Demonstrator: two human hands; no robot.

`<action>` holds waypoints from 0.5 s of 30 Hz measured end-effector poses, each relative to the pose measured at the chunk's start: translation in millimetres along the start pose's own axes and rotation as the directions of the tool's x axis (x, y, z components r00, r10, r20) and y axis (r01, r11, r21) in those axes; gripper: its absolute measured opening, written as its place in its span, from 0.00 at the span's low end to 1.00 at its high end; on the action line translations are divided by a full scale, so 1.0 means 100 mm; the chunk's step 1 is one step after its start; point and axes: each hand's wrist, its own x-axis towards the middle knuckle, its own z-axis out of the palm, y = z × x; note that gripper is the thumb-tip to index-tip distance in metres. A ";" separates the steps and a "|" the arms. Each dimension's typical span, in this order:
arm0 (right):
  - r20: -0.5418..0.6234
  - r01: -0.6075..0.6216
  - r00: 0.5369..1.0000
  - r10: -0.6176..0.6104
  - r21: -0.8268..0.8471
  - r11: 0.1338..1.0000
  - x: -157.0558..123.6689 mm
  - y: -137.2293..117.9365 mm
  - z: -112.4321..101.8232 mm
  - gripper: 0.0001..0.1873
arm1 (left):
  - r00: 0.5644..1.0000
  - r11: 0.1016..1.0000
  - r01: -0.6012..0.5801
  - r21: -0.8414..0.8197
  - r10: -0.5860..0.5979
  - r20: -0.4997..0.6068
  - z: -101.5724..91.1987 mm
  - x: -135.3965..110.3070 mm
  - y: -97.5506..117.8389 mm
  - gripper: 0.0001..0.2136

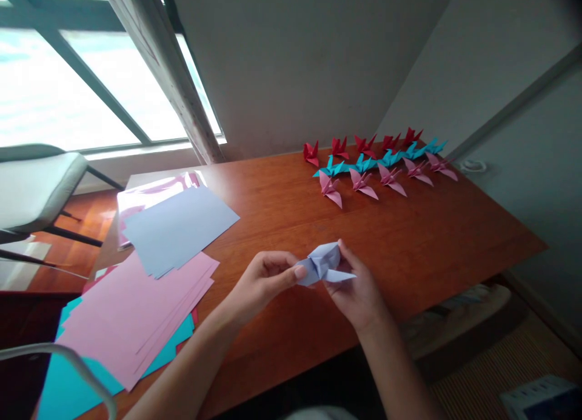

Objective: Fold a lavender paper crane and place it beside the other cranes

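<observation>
A pale lavender-blue origami crane, partly folded out, is held between my two hands above the front part of the wooden table. My left hand pinches its left end, with the thumb on top. Around its right side curl the fingers of my right hand, partly hidden behind the paper. Beyond my hands, finished cranes stand in rows: red cranes at the back, turquoise cranes in the middle and pink cranes in front.
Fanned sheets lie on the table at left: pale blue paper, pink paper and turquoise paper. A shiny plastic packet sits behind them. A chair stands by the window. A grey curved bar crosses the lower left.
</observation>
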 end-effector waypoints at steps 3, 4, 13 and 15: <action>-0.082 0.028 0.996 -0.027 0.014 1.000 -0.01 0.01 0.03 0.07 | 1.000 1.000 0.014 -0.004 -0.014 0.016 -0.01 0.00 0.00 0.12; -0.108 0.047 0.993 -0.044 0.017 0.999 -0.01 0.01 0.04 0.08 | 0.999 1.000 0.022 -0.014 -0.021 0.043 -0.01 0.00 -0.01 0.11; -0.157 0.113 0.980 -0.126 -0.092 0.989 -0.02 0.03 0.06 0.18 | 0.985 0.991 -0.014 0.132 -0.008 0.171 0.01 0.00 -0.03 0.09; -0.138 0.121 0.981 -0.137 -0.118 0.986 -0.01 0.02 0.04 0.20 | 0.987 0.990 -0.024 0.138 0.001 0.163 0.01 0.00 -0.01 0.09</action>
